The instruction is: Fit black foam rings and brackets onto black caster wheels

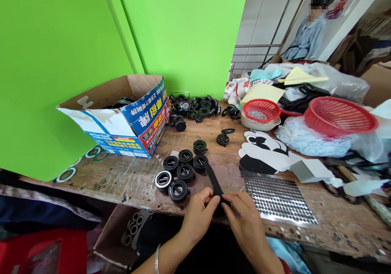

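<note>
At the table's near edge, my left hand (pixel 197 211) and my right hand (pixel 246 215) pinch the lower end of a flat black strip (pixel 213 177) with a rounded tip. The strip's far tip lies against a black round disc piece (pixel 200 163); whether they are joined, I cannot tell. Fingers hide the strip's near end. Left of it sit several similar round pieces, one with a silver ring (pixel 163 180). Farther back, another black disc (pixel 222 139) has a loop standing on it. To the right of my hands lies a sheet of shiny silver stickers (pixel 277 196).
A blue and white carton (pixel 143 123) stands at the left, with a pile of black round pieces (pixel 195 106) behind. Black and white cutouts (pixel 262 152), a red basket (pixel 262 110), a larger red basket (pixel 340 117) and plastic bags fill the right. A person (pixel 308 38) is in the background.
</note>
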`<state>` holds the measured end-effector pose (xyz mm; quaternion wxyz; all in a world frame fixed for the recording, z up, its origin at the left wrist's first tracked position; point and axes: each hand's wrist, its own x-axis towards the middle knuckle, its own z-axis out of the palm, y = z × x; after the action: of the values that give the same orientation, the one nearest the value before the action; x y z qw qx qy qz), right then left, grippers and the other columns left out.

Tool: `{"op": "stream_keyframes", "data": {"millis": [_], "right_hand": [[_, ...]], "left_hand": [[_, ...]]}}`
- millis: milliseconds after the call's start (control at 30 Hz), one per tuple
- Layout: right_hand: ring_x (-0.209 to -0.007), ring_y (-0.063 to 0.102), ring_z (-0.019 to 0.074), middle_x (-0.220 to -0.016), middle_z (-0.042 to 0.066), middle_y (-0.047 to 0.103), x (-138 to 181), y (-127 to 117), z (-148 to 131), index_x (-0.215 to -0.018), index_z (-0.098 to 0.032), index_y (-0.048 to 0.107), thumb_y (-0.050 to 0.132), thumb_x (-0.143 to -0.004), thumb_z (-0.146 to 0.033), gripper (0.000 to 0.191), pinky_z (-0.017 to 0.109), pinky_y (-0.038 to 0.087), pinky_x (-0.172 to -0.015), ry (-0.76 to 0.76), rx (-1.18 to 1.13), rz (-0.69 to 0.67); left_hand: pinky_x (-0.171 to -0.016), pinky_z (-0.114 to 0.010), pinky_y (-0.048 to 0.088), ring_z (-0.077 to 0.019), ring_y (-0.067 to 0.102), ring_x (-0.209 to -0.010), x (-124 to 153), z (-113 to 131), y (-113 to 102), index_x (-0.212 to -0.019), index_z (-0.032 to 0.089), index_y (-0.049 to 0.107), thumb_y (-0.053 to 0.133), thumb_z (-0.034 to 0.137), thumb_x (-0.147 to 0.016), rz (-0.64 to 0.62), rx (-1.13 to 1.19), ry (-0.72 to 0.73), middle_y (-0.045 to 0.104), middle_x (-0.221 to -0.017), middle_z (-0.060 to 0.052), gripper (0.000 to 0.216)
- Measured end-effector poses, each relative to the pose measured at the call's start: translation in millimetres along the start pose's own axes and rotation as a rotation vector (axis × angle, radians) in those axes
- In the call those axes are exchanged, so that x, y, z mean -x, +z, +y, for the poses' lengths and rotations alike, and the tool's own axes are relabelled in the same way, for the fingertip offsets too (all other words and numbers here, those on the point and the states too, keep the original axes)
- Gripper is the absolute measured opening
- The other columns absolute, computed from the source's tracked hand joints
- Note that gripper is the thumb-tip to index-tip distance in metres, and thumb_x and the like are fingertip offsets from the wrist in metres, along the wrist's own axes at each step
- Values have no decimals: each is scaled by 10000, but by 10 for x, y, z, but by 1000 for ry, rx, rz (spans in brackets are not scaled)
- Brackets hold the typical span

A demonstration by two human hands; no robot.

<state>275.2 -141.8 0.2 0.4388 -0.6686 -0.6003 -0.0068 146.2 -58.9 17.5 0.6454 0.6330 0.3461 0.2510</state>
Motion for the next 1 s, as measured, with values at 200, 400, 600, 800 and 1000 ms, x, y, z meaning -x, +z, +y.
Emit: {"op": "stream_keyframes", "data": {"millis": [200,400,600,800,1000], "right_hand": [[-826,619,222,-885,58,694,40,-9,-70,-995,-233,677,545,-955,-140,167,400,464,-775,-66,76,37],[-884,625,220,-935,64,669,99,-14,-38,-1004,-247,668,553,-947,-173,149,389,504,-804,34,-25,3],[-785,656,204,-914,66,675,-14,-47,-37,-1088,-198,587,629,-877,-367,274,340,559,-695,471,-422,16],[-626,582,151,-720,20,644,-559,-380,612,-920,-176,636,587,-860,-416,252,273,497,-588,426,-218,84],[-662,610,224,-719,82,650,-1087,-796,1541,-904,-149,656,599,-821,-430,298,401,530,-676,481,61,174]], "left_hand": [[-551,-232,297,-111,353,-587,-5,-5,28,-673,198,461,565,599,-856,54,0,-46,397,-620,52,453],[-570,-225,359,-120,436,-605,27,-16,22,-689,183,530,614,615,-829,26,40,-44,472,-617,39,462],[-738,-270,499,-178,607,-766,-14,67,22,-859,157,664,612,523,-880,24,115,33,669,-791,-28,369],[-989,-417,523,-273,653,-1152,-11,3,29,-1259,183,630,543,373,-938,37,-94,119,684,-1264,-137,383],[-1107,-520,453,-302,479,-1390,-15,-261,-92,-1181,221,680,530,184,-929,3,-742,471,593,-1425,-122,296]]}}
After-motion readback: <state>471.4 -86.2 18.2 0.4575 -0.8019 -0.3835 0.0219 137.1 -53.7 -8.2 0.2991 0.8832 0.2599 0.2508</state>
